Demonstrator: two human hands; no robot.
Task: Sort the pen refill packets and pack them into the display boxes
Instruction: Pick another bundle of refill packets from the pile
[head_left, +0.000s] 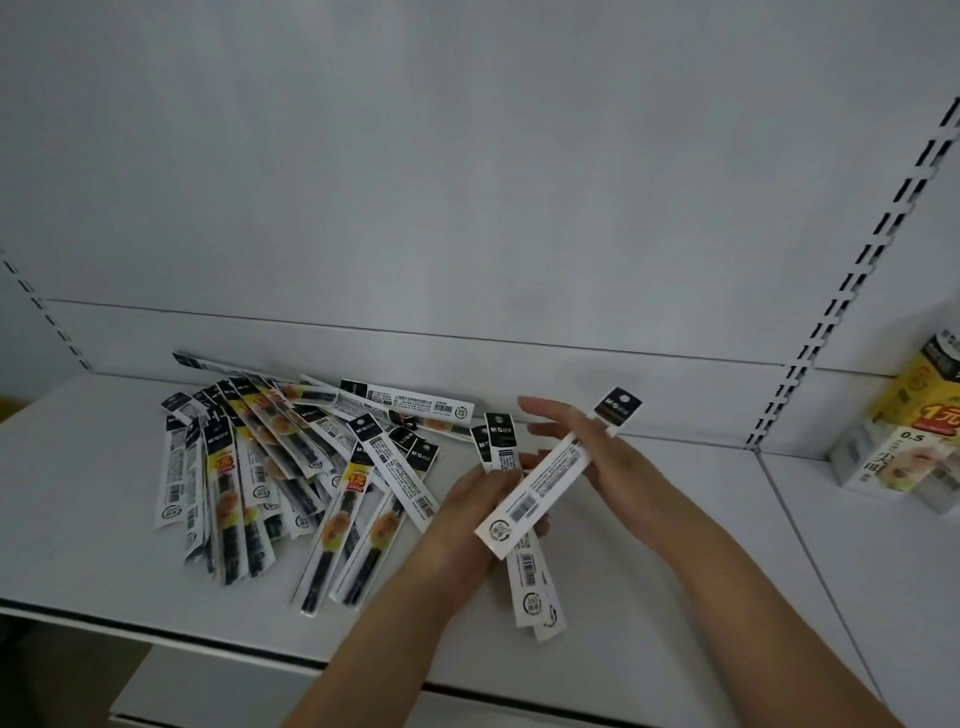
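I keep a small bundle of sorted refill packets (530, 577) upright in my left hand (467, 514), fingers curled round the bundle, so that the ones already gathered stay squared together with their black headers up at 12 o'clock and their barcode ends down at 6. My right hand (587, 457) pinches a single packet (556, 473), printed back towards me, slanted from 7 to 1 o'clock across the bundle; its other fingers are stretched out nearly straight. I judge I am turning it to line it up with the rest. The unsorted heap of packets (291, 462) lies fanned on the white shelf (93, 499) at 9 o'clock of my hands, some face up, some back up. The yellow and white display boxes (909, 441) stand on the next shelf panel at 3 o'clock, well apart.
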